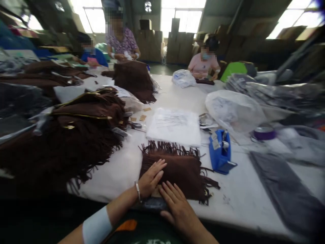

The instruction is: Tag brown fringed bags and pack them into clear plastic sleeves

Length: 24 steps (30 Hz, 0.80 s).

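Observation:
A brown fringed bag [177, 169] lies flat on the white table in front of me, its fringe spread along the far and right edges. My left hand [150, 178] rests on its left part with fingers stretched out. My right hand [177, 203] lies flat at the near edge, fingers extended onto the cloth. Between the hands a small tan piece [156, 192] shows, partly covered. Below it, at the table edge, sits a dark, shiny strip [154, 204], half hidden by my hands.
Brown fringed bags with gold zips [93, 118] are heaped at left. Beyond my bag lies a white stack [174, 125]. At right stand a blue tape dispenser [220, 152], a plastic bag [233, 108] and a grey folded piece [281, 186]. Several co-workers are across the table.

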Each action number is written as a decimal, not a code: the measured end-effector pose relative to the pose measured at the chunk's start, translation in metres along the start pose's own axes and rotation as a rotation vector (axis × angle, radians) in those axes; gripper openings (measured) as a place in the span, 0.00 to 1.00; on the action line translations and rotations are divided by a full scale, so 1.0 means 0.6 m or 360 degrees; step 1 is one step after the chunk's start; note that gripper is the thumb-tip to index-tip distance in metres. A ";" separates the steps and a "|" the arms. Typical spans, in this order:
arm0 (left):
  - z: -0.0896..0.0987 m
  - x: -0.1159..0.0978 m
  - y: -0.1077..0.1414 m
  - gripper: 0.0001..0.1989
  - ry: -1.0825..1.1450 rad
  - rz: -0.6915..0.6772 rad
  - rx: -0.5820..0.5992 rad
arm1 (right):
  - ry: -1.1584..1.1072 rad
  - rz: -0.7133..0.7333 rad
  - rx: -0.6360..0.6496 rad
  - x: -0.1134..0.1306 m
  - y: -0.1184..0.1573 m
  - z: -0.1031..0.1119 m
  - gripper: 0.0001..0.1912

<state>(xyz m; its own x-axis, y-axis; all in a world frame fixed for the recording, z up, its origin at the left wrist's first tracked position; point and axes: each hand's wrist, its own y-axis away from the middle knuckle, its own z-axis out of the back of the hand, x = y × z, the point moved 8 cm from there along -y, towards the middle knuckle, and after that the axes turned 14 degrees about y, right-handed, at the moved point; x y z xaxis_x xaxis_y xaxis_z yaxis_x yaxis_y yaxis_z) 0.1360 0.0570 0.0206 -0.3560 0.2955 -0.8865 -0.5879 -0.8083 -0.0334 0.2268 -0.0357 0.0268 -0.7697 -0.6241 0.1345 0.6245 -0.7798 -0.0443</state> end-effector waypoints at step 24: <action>-0.191 -0.130 -0.056 0.20 -0.0887 -0.0841 0.0228 | -0.3252 -0.1310 -0.0293 -0.076 0.156 -0.024 0.39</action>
<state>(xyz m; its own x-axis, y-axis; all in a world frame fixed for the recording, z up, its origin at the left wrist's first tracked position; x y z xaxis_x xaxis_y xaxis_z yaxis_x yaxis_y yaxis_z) 0.2670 0.0028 0.0380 -0.2928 0.8658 -0.4059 -0.8556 -0.4267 -0.2930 0.3183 -0.0807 0.0020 0.4458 0.5422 0.7122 0.2189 -0.8375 0.5006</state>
